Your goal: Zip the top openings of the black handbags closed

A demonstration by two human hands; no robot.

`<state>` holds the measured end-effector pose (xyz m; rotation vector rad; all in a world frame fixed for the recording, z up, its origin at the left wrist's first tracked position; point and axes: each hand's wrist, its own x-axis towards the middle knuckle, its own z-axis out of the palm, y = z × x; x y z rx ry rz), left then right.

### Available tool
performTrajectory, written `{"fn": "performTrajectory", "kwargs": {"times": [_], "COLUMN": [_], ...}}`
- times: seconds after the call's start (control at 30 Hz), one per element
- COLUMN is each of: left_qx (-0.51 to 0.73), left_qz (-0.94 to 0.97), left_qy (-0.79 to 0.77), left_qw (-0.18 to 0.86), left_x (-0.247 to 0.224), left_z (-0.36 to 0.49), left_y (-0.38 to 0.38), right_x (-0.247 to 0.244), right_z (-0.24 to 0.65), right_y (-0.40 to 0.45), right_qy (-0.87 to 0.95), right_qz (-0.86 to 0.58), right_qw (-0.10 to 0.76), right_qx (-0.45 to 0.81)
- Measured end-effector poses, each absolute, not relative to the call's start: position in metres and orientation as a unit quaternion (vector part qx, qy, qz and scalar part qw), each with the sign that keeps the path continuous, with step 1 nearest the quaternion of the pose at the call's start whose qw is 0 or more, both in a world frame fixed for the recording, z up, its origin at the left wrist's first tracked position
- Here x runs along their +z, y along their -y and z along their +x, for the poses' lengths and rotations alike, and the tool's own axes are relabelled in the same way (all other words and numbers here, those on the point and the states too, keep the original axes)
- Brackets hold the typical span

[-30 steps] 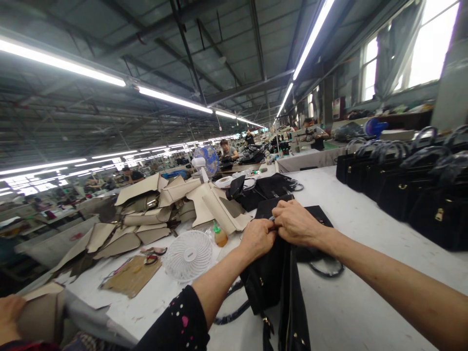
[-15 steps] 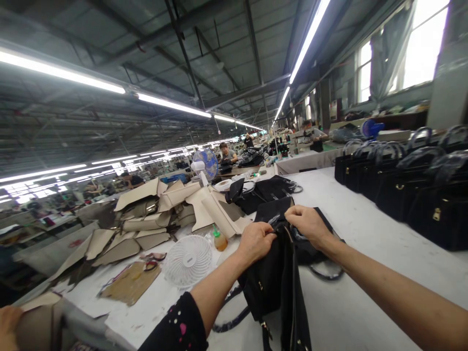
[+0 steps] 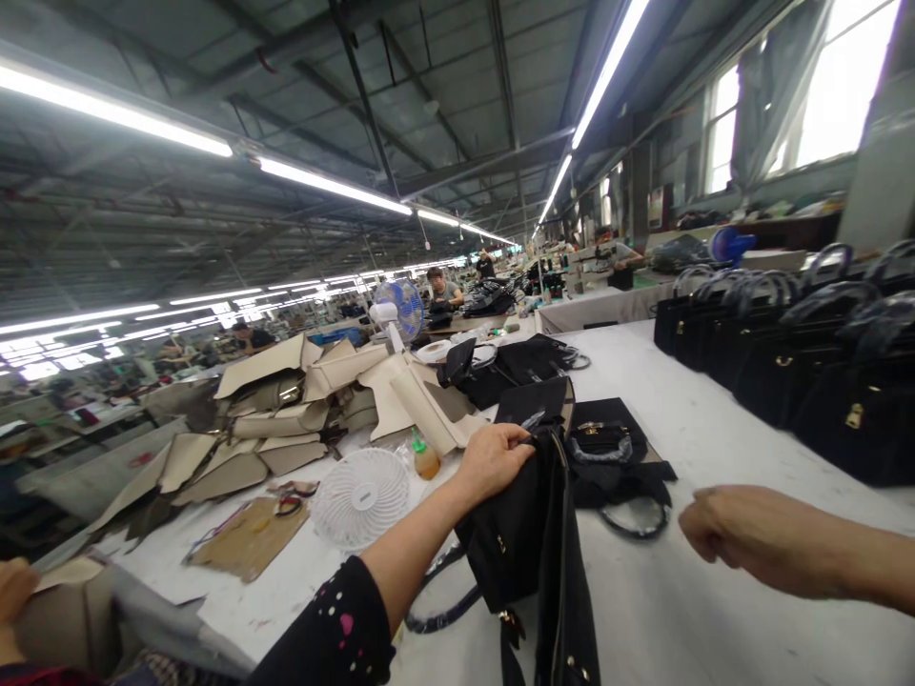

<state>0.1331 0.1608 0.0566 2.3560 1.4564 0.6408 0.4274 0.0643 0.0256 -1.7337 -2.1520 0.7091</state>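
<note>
My left hand [image 3: 497, 461] grips the top edge of a black bag [image 3: 529, 534], which hangs upright over the white table with its zipper edge toward the right. Off to the right of the bag, my right hand [image 3: 750, 535] is above the table, slightly blurred, with its fingers curled together; whether it holds anything small is hidden. Just behind the held bag lies another black bag [image 3: 607, 443] with a round handle and gold hardware. A dark handle loop shows at the held bag's left side.
Finished black bags [image 3: 779, 362] line the right side. At left are a white fan [image 3: 364, 497], a glue bottle [image 3: 426, 459], scissors on a brown board [image 3: 250, 545], and beige pieces [image 3: 278, 419]. Another person's hand [image 3: 12, 586] shows at the left edge.
My right hand has let go of the bag's top edge and moved right and down, away from it. My left hand still grips the bag.
</note>
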Motion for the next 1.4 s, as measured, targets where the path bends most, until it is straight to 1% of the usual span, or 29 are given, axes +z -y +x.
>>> {"fn": "performTrajectory", "kwargs": {"times": [0.1, 0.13, 0.2, 0.23, 0.33, 0.37, 0.4, 0.47, 0.6, 0.77, 1.0, 1.13, 1.27, 1.4], "left_qx": [0.224, 0.225, 0.23, 0.233, 0.238, 0.238, 0.238, 0.236, 0.235, 0.239, 0.229, 0.225, 0.229, 0.234], "left_qz": [0.819, 0.82, 0.821, 0.822, 0.826, 0.827, 0.828, 0.827, 0.825, 0.824, 0.83, 0.824, 0.805, 0.798], "left_qy": [-0.504, -0.502, -0.498, -0.495, -0.489, -0.488, -0.488, -0.49, -0.494, -0.492, -0.479, -0.474, -0.474, -0.478], "left_qw": [0.156, 0.157, 0.157, 0.156, 0.147, 0.145, 0.143, 0.144, 0.141, 0.144, 0.169, 0.214, 0.272, 0.284], "left_x": [0.056, 0.056, 0.055, 0.055, 0.055, 0.055, 0.056, 0.056, 0.056, 0.053, 0.055, 0.055, 0.055, 0.059], "left_z": [0.133, 0.132, 0.132, 0.132, 0.133, 0.133, 0.134, 0.134, 0.134, 0.132, 0.131, 0.129, 0.129, 0.131], "left_y": [-0.162, -0.162, -0.162, -0.161, -0.16, -0.16, -0.16, -0.159, -0.158, -0.16, -0.165, -0.169, -0.171, -0.172], "right_x": [0.042, 0.048, 0.057, 0.06, 0.063, 0.063, 0.063, 0.062, 0.062, 0.069, 0.066, 0.064, 0.064, 0.064], "right_z": [0.414, 0.407, 0.393, 0.385, 0.361, 0.354, 0.346, 0.333, 0.316, 0.308, 0.305, 0.304, 0.304, 0.303], "right_y": [-0.066, -0.068, -0.073, -0.077, -0.095, -0.104, -0.113, -0.131, -0.158, -0.167, -0.167, -0.163, -0.164, -0.167], "right_qy": [0.794, 0.806, 0.835, 0.842, 0.82, 0.811, 0.81, 0.819, 0.829, 0.837, 0.843, 0.809, 0.801, 0.796], "right_qz": [-0.507, -0.48, -0.438, -0.432, -0.444, -0.444, -0.44, -0.44, -0.471, -0.499, -0.494, -0.551, -0.557, -0.569], "right_qw": [0.098, 0.097, 0.115, 0.147, 0.315, 0.355, 0.372, 0.363, 0.3, 0.225, 0.207, 0.204, 0.217, 0.203], "right_qx": [0.321, 0.333, 0.313, 0.288, 0.174, 0.137, 0.108, 0.062, 0.033, -0.007, -0.054, -0.03, -0.017, -0.015]}}
